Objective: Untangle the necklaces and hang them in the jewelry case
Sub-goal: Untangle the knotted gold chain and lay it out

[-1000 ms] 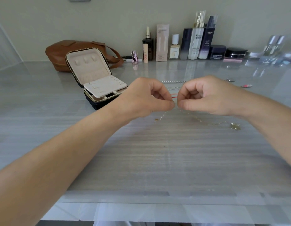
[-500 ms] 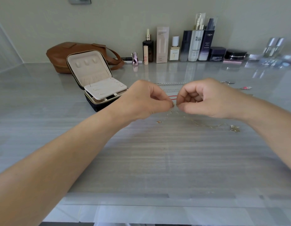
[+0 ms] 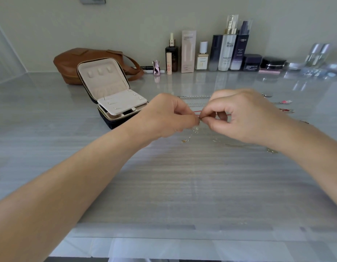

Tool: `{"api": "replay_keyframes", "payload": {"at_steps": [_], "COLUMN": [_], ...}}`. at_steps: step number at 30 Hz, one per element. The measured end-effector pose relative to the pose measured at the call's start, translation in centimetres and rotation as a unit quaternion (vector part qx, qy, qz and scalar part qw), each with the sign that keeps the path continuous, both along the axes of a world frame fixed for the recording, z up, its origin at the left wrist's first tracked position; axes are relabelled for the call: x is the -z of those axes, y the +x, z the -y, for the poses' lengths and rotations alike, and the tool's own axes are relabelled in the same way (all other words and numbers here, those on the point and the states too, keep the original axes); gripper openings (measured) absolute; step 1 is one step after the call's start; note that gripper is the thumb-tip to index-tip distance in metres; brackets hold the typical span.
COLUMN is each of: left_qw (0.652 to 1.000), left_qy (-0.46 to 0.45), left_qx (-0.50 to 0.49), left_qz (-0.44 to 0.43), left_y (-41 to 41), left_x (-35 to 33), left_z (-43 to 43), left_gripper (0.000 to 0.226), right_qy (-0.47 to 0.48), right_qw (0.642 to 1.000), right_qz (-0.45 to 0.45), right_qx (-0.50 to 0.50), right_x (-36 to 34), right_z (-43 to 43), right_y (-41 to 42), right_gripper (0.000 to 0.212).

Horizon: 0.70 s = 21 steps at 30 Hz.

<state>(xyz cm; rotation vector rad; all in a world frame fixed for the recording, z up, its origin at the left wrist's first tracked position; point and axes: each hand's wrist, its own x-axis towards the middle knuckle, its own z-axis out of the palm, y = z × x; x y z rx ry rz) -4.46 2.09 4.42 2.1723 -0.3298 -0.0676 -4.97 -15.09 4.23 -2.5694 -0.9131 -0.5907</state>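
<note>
Head view. The left hand (image 3: 164,118) and the right hand (image 3: 245,116) meet just above the middle of the grey striped table (image 3: 164,195). On each hand the thumb and forefinger are pressed tip to tip, and the other fingers are curled toward the palm. The two pinches touch and hold a fine gold necklace (image 3: 192,134) at one spot. From there a short length of its chain hangs down to the table and ends in a small gold pendant. More of the chain trails to the right under the right wrist. A red cord (image 3: 222,114) runs behind the fingertips; whether the fingers hold it too cannot be told. Silver chains (image 3: 194,96) lie stretched out on the table just beyond the hands.

The jewelry case (image 3: 114,95) stands open to the left of the left hand and apart from it. Its lid is raised, showing the cream lining, and no necklace hangs inside. A brown bag (image 3: 73,59) lies behind the case against the wall. A row of cosmetic bottles (image 3: 227,52) stands along the wall to the right of the bag.
</note>
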Motion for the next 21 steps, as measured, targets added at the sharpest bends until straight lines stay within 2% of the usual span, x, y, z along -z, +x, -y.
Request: {"api": "replay_keyframes", "payload": {"at_steps": [3,8,21], "left_qw": [1.0,1.0,1.0], "left_qy": [0.003,-0.006,-0.017], "left_qx": [0.001,0.003,0.013], "left_qz": [-0.001,0.003,0.015], "left_y": [0.05,0.1,0.21], "left_x": [0.02,-0.06,-0.17], "left_z": [-0.02,-0.11,-0.28], "left_gripper": [0.012,0.016,0.017], "right_qy": [-0.018,-0.008,0.036], "right_qw": [1.0,1.0,0.999], "right_qz": [0.014,-0.001,-0.026], "right_qx": [0.017,0.028,0.02], "right_x": [-0.05,-0.13,-0.19], "right_z": [-0.18,-0.33,-0.09], "right_y": [-0.18,-0.18,-0.06], "right_gripper": [0.026,0.01,0.007]}}
